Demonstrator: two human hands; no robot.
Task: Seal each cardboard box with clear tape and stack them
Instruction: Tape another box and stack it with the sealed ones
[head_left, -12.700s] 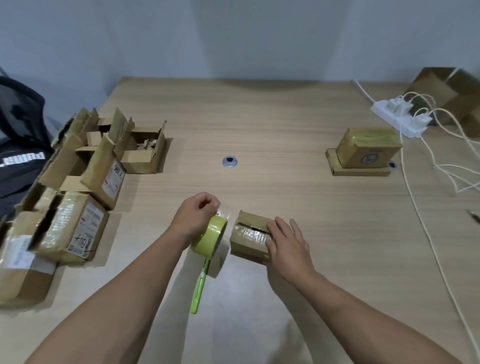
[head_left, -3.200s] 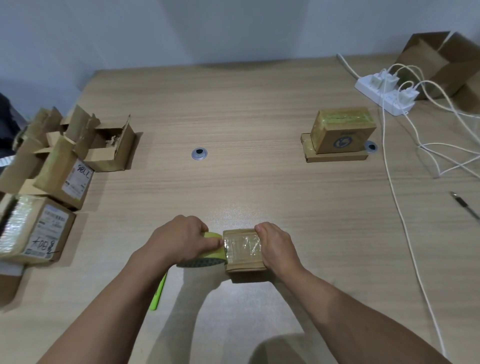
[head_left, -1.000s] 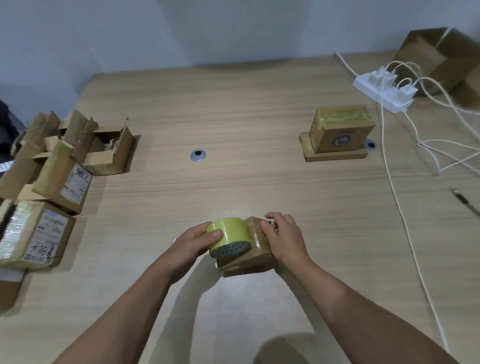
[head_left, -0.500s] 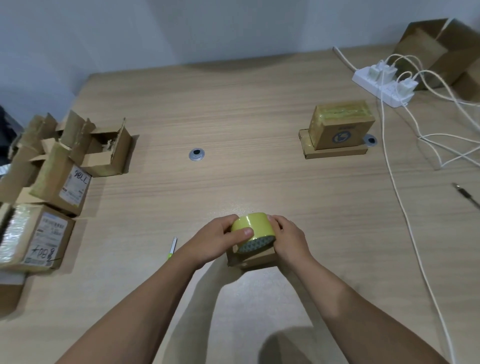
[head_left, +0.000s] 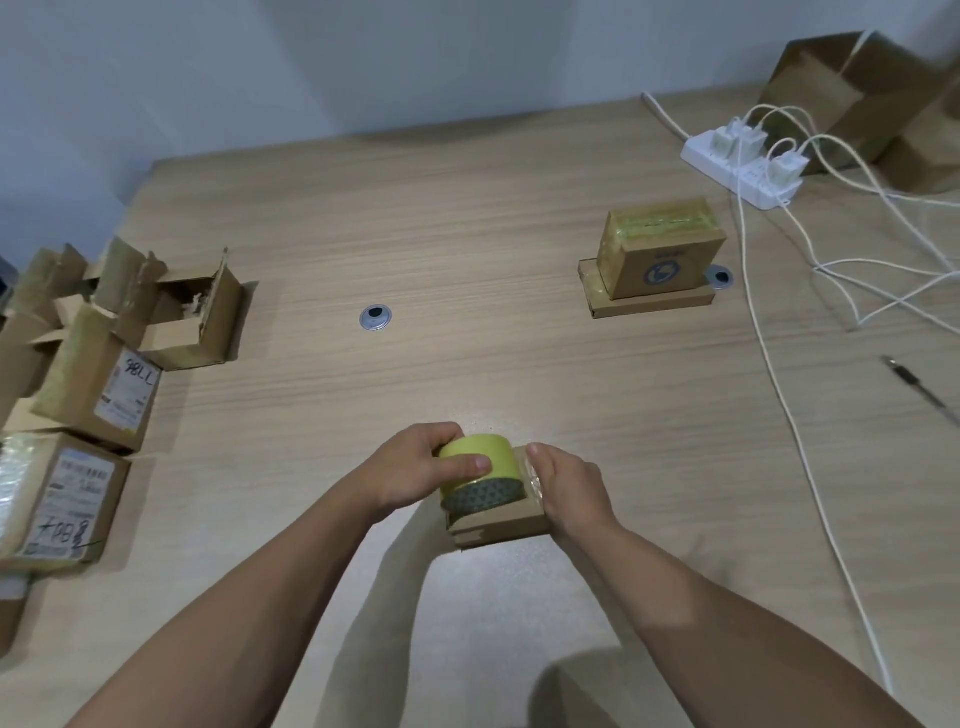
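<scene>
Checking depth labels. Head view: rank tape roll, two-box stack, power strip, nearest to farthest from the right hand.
1. tape roll, beside the right hand, on the cardboard box it grips.
2. two-box stack, ahead, slightly right.
3. power strip, far right edge.

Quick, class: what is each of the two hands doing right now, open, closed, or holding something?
Left hand: grips the yellow-green roll of tape.
Right hand: holds the small brown cardboard box.

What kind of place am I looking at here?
Likely an office desk used for packing parcels: wooden desktop with a cable grommet, white power strip with chargers, labelled cardboard boxes at left.
</scene>
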